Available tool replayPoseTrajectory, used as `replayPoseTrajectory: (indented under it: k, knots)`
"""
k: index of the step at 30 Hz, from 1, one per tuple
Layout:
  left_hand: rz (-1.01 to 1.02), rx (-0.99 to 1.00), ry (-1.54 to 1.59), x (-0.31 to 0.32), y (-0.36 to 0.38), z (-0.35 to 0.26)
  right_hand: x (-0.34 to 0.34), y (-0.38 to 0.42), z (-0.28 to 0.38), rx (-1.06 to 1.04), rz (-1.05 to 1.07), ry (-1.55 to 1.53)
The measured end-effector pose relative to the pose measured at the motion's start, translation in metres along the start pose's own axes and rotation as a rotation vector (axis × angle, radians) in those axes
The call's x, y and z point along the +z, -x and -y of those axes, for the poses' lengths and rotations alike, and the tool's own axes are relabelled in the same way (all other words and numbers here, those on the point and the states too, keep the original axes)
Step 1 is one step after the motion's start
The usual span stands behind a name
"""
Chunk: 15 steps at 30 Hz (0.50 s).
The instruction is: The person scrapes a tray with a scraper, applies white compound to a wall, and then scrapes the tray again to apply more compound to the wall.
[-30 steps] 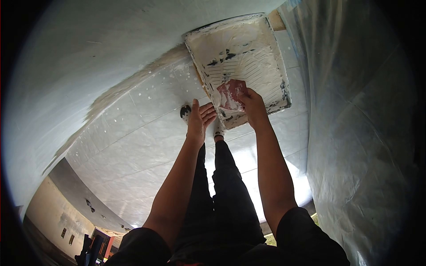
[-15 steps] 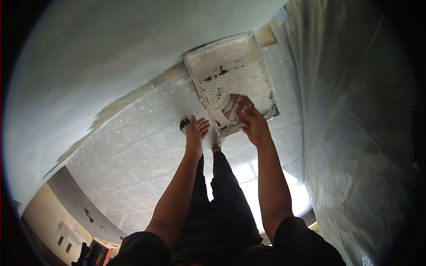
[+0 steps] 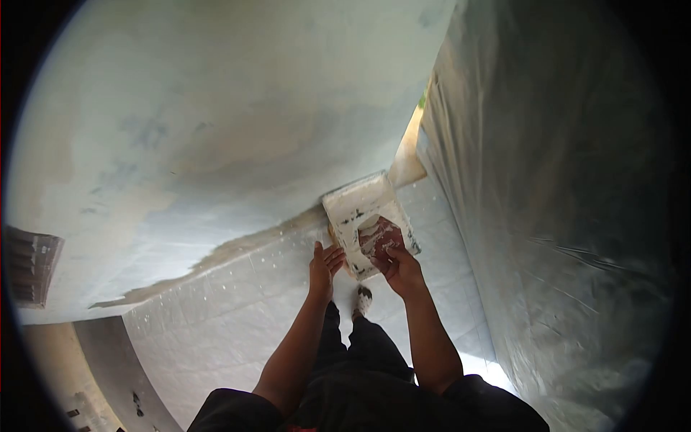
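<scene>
Seen from above, a person in dark trousers stands on a white tiled floor [image 3: 237,317] flecked with pale spots, both bare arms stretched forward and down. One paint-marked shoe [image 3: 363,299] shows between the forearms. The left hand [image 3: 324,268] hangs empty just short of the tray's near corner, fingers straight and slightly spread, touching nothing that can be made out. The right hand [image 3: 398,268] reaches over the near end of the tray [image 3: 353,205], its fingers closed on a reddish, paint-smeared pad [image 3: 380,236]; whether the pad rests on the tray's ribbed slope or is held just clear of it cannot be told at this size. The tray itself lies on the floor at the foot of the wall [image 3: 216,122], its far end close to the corner where the wall meets the sheet. White paint coats the tray inside and out, with dark patches showing through along its left edge.

Beyond the tray, the wall rises pale blue-green, with greyer, uneven blotches across its middle and a ragged brownish band along its base where it meets the floor. To the right, a plastic sheet [image 3: 561,216] hangs over the adjoining surface from top to floor.

Judging by the pad's coating and the wall's patchy look, loading is in hand and much of the wall is yet to be evened out.
</scene>
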<state>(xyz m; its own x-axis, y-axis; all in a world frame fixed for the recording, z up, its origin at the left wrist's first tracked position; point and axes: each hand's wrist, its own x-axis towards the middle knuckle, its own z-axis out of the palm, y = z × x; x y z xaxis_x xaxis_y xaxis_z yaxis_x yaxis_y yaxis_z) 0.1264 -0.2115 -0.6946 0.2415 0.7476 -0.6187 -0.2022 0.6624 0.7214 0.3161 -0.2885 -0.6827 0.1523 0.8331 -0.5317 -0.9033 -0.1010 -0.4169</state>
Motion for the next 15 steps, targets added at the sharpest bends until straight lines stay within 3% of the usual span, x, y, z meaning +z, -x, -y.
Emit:
replayPoseTrajectory:
  k: [5,8,11,15]
  knots:
    - [0.056,0.216,0.045,-0.006,0.023,-0.024,0.059,0.043,0.019,-0.069,0.139,-0.311]
    - [0.086,0.277,0.049,-0.004,0.027,-0.055,0.071,0.042,0.029,-0.034,0.334,-0.277]
    - [0.121,0.440,-0.079,0.019,0.066,-0.136,0.123,0.044,0.055,-0.136,0.388,-0.162]
    - [0.272,0.913,-0.188,0.035,0.105,-0.261,0.220,0.067,0.090,-0.304,0.304,-0.005]
